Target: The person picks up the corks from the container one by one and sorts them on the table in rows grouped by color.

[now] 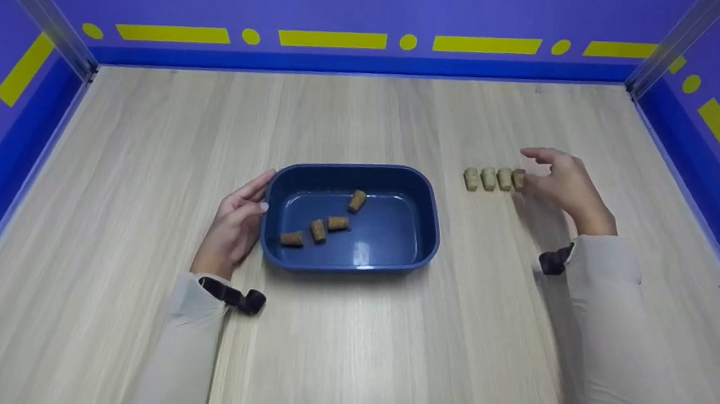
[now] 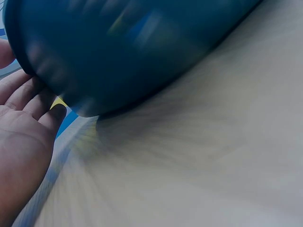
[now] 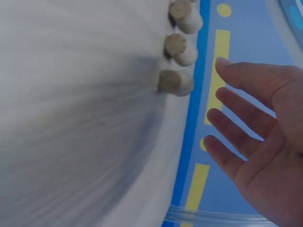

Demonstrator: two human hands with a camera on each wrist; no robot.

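Observation:
A dark blue rectangular container (image 1: 390, 230) stands on the table, with several brown corks (image 1: 318, 231) lying scattered on its floor. My left hand (image 1: 237, 226) holds its left side, the thumb at the rim and the other fingers against the outer wall (image 2: 118, 71). To the right, several paler corks (image 1: 488, 178) stand in a short row; in the right wrist view their brown ends (image 3: 176, 45) show. My right hand (image 1: 560, 184) is at the right end of that row, thumb and fingers spread with nothing between them. In the head view its thumb overlaps the last cork.
The light wood-grain table (image 1: 335, 348) is bounded by purple and blue walls (image 1: 337, 7) with yellow dashes and dots. Metal posts (image 1: 674, 53) mark the back corners. A black wrist camera (image 1: 254, 301) sits on the left wrist, another (image 1: 553, 262) on the right.

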